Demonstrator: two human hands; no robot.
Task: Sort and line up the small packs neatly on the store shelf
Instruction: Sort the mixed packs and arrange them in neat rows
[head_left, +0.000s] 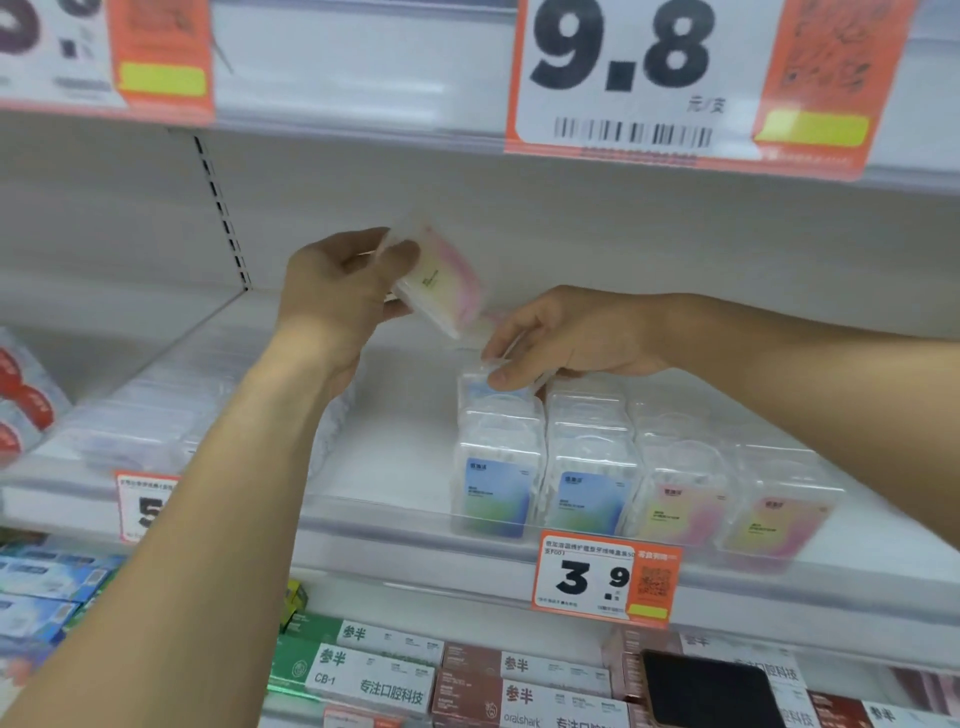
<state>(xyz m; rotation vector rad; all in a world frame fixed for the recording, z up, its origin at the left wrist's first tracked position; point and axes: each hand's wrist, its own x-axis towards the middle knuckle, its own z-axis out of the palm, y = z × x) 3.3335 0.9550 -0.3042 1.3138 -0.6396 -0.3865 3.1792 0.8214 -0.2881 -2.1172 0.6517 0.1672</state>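
Note:
My left hand (343, 280) holds a clear small pack with a pink-yellow label (439, 280), tilted, in the air above the white shelf (395, 467). My right hand (566, 338) rests on top of the back packs of the leftmost row and grips a clear blue-label pack (498, 387) there. Four rows of clear packs stand on the shelf: two rows with blue-green labels (493, 499) (589, 499) on the left, two with pink-yellow labels (680, 512) (774, 522) on the right.
A clear front lip (415, 512) edges the shelf, with a 3.9 price tag (605, 582) below. More clear packs (145, 431) lie at the shelf's left. Toothpaste boxes (374, 675) and a dark phone (711, 691) sit on the shelf beneath. A 9.8 tag (623, 73) hangs overhead.

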